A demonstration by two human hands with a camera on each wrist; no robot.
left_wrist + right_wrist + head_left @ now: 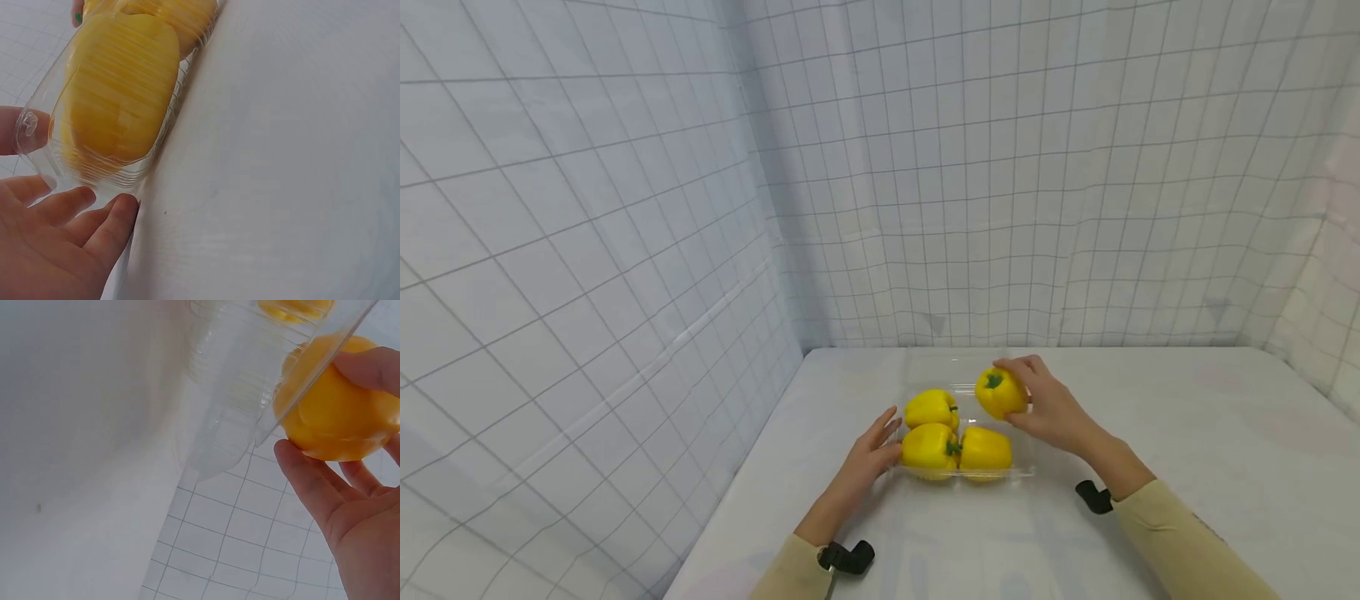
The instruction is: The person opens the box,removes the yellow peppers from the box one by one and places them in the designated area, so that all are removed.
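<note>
My right hand (1054,407) grips a yellow bell pepper (1000,393) over the right rear part of a clear plastic container (1021,454). In the right wrist view, the thumb and fingers stand around this pepper (340,403), partly seen through the clear wall. Three other yellow peppers lie inside: a rear left one (930,408), a front left one (927,447) and a front right one (987,450). My left hand (865,458) is at the container's left side, fingers spread and loosely extended. Its fingertips (125,206) are right at the clear wall in the left wrist view.
The container's clear lid (951,367) lies folded back behind it on the white table (1150,417). White cloth with a grid pattern (970,192) hangs behind and on both sides. A black wrist mount (848,557) sits on the left forearm, another (1093,497) on the right.
</note>
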